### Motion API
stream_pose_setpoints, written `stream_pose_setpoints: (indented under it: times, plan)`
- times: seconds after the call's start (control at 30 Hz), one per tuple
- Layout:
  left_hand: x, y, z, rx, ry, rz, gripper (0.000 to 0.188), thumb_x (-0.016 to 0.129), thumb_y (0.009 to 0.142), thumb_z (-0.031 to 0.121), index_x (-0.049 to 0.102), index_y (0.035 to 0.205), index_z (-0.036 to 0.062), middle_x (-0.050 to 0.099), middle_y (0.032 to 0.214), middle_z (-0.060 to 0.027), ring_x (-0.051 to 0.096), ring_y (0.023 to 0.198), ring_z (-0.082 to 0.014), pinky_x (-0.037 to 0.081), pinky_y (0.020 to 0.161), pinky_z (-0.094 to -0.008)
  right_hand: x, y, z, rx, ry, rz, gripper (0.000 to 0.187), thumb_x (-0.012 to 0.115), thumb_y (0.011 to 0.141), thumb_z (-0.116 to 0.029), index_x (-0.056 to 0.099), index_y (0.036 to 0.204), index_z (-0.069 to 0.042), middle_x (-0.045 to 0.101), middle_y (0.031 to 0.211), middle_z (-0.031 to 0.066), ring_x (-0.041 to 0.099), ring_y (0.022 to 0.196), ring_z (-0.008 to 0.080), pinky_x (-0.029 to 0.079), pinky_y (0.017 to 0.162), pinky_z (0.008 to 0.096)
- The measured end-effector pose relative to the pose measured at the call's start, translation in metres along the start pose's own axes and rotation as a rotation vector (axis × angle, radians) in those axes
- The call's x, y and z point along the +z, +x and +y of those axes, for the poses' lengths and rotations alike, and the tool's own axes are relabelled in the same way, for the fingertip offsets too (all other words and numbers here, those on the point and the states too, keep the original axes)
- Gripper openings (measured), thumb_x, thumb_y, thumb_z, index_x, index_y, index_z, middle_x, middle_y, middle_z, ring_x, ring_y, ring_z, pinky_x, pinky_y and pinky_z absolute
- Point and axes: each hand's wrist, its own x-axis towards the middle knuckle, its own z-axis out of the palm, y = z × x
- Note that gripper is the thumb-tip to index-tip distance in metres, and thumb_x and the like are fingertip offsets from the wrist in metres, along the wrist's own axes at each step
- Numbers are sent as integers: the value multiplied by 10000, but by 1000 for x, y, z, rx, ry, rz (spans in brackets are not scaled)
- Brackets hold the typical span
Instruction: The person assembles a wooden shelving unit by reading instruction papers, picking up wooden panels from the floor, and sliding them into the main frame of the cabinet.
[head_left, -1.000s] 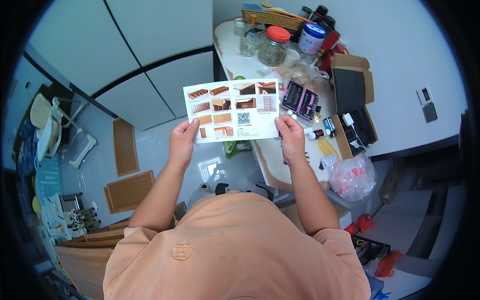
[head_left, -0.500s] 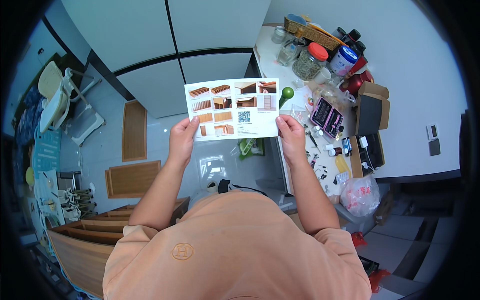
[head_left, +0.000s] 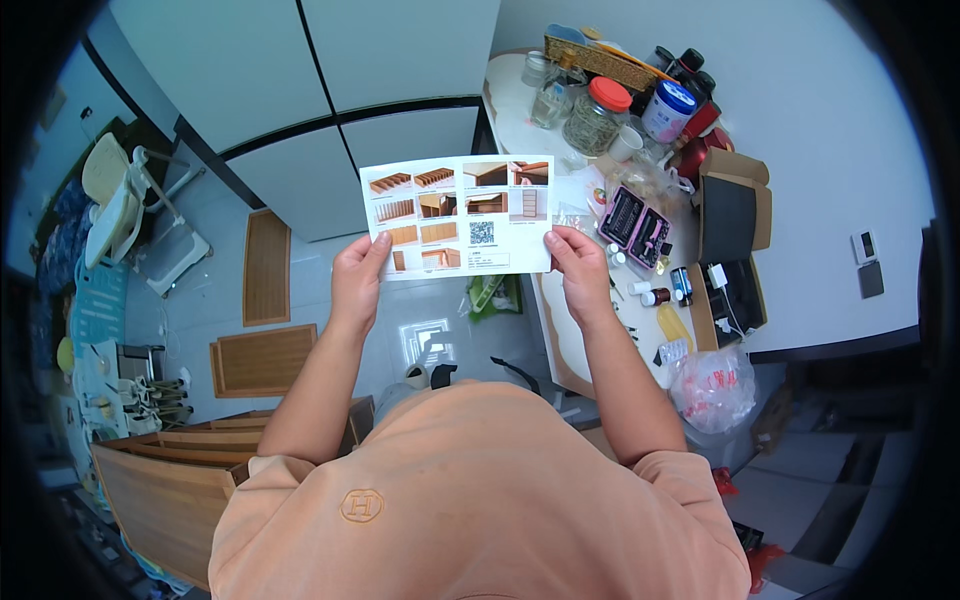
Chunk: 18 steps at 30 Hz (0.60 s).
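Held out in front of me is a white instruction sheet, printed with small photos of brown wooden furniture parts and a square code. My left hand pinches its lower left corner, thumb on the printed face. At the lower right edge, my right hand grips it the same way. The fingers behind the paper are hidden. To the right of the sheet, a pink and black tool case lies open on the white table.
Wooden panels lie on the tiled floor at left, near a wooden cabinet frame. Jars, including a red-lidded one, an open cardboard box and a plastic bag crowd the right side. A white high chair stands far left.
The view has shifted slightly, so the table and its items appear further left. Both hands keep hold of the sheet, which now hides the green-topped object beside it.
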Motion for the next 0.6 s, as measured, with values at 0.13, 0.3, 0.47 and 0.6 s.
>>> stream_pose_setpoints:
  times: [0.13, 0.3, 0.47, 0.6]
  plan:
    - [25, -10, -7, -9, 29, -14, 283, 511, 881, 215, 581, 967, -45, 621, 888, -80, 561, 765, -89, 437, 700, -212, -30, -6, 2, -13, -21, -9, 165, 563, 839, -128, 592, 903, 22, 568, 705, -2, 474, 604, 49, 381, 556, 181]
    - [53, -19, -14, -15, 58, -14, 277, 507, 882, 209, 583, 969, -43, 621, 894, -79, 561, 767, -85, 438, 701, -213, -58, -13, 3, -18, 13, 20, 159, 571, 836, -140, 594, 886, 9, 549, 681, -21, 454, 600, 37, 360, 547, 178]
    - [69, -22, -12, -6, 66, -27, 277, 502, 884, 205, 584, 971, -45, 621, 902, -75, 560, 771, -83, 437, 704, -213, -72, -15, -3, -26, 46, 55, 158, 578, 833, -144, 595, 881, 6, 544, 673, -24, 448, 596, 36, 355, 546, 176]
    - [72, -18, -11, 21, 58, -48, 276, 504, 883, 207, 587, 965, -42, 622, 895, -69, 558, 768, -79, 435, 701, -208, -76, -15, -4, -46, 61, 49, 157, 582, 831, -144, 595, 877, 6, 539, 673, -27, 443, 595, 34, 353, 545, 175]
